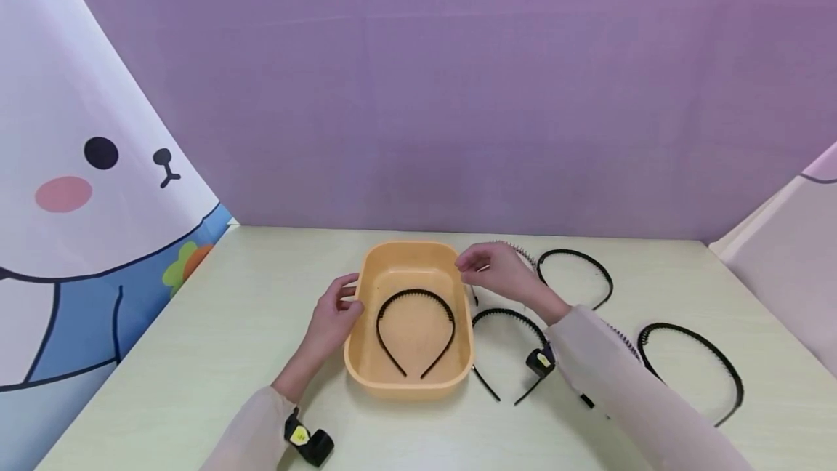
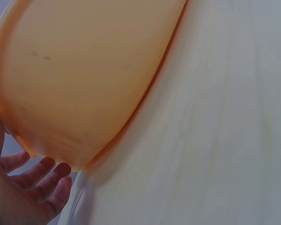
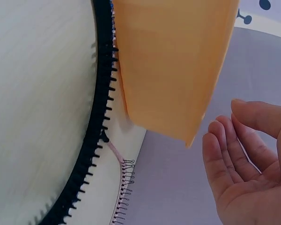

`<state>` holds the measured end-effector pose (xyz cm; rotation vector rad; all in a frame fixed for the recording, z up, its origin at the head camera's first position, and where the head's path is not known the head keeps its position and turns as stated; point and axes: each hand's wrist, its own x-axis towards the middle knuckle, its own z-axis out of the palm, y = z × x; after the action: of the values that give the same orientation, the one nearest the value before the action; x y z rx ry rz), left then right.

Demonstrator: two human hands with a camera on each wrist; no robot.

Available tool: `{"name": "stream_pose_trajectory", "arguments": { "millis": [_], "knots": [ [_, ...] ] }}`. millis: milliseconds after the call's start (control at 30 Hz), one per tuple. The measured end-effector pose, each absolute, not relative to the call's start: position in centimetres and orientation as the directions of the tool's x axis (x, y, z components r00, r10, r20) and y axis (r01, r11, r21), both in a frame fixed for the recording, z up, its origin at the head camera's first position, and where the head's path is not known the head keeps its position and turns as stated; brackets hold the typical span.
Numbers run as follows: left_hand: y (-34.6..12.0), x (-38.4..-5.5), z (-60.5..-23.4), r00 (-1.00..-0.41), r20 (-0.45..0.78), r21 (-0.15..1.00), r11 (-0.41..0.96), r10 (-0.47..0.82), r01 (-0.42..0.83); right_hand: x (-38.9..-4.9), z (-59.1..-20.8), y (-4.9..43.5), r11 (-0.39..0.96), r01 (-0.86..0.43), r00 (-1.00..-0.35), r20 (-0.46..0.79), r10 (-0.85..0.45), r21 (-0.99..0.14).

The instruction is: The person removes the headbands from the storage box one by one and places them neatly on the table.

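Observation:
An orange plastic basin [image 1: 415, 267] stands on the table, with a black toothed headband [image 1: 415, 291] lying inside it. At the basin's left rim my left hand [image 1: 330, 318] holds on, thumb at the edge and fingers against the outer wall. The left wrist view shows the fingertips [image 2: 62, 169] right at the wall. My right hand [image 1: 503, 271] hovers by the far right rim, fingers loosely bent, nothing between thumb and fingers. In the right wrist view, that hand [image 3: 253, 173] appears apart from the basin, beyond a black toothed headband [image 3: 100, 84].
Right of the basin lies another black headband [image 1: 506, 312]. Farther back is a black headband [image 1: 575, 253], and one more [image 1: 700, 336] rests at the far right. A pale pink headband [image 3: 122, 183] is partly hidden behind my right hand. Purple cloth [image 1: 418, 93] hangs behind the table.

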<state>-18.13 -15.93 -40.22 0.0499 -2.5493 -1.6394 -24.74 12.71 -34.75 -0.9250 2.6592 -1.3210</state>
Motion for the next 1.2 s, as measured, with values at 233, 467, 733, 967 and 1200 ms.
{"name": "stream_pose_trajectory", "arguments": {
  "millis": [233,467,733,967,1200],
  "knots": [
    [-15.9,-18.2,-40.2,-0.993,0.071,0.908,0.418,-0.093,0.026,-25.4,-35.1,11.8,0.435,-0.501,-0.807,0.222,-0.548,-0.748],
    [-15.8,-18.1,-40.2,-0.993,0.068,0.91,0.415,-0.095,0.022,-25.5,-34.8,10.9,0.415,-0.482,-0.804,0.201,-0.56,-0.772],
    [-15.8,-18.2,-40.0,-0.993,0.078,0.911,0.411,-0.089,0.034,-25.8,-34.7,10.1,0.448,-0.472,-0.795,0.147,-0.588,-0.759],
    [-15.9,-18.1,-40.1,-0.994,0.064,0.915,0.403,-0.085,0.024,-26.2,-34.8,9.3,0.475,-0.45,-0.794,0.096,-0.6,-0.756],
    [-15.5,-17.9,-40.1,-0.994,0.063,0.918,0.396,-0.085,0.025,-26.4,-35.1,8.7,0.516,-0.491,-0.771,0.074,-0.632,-0.702]
  ]
}}
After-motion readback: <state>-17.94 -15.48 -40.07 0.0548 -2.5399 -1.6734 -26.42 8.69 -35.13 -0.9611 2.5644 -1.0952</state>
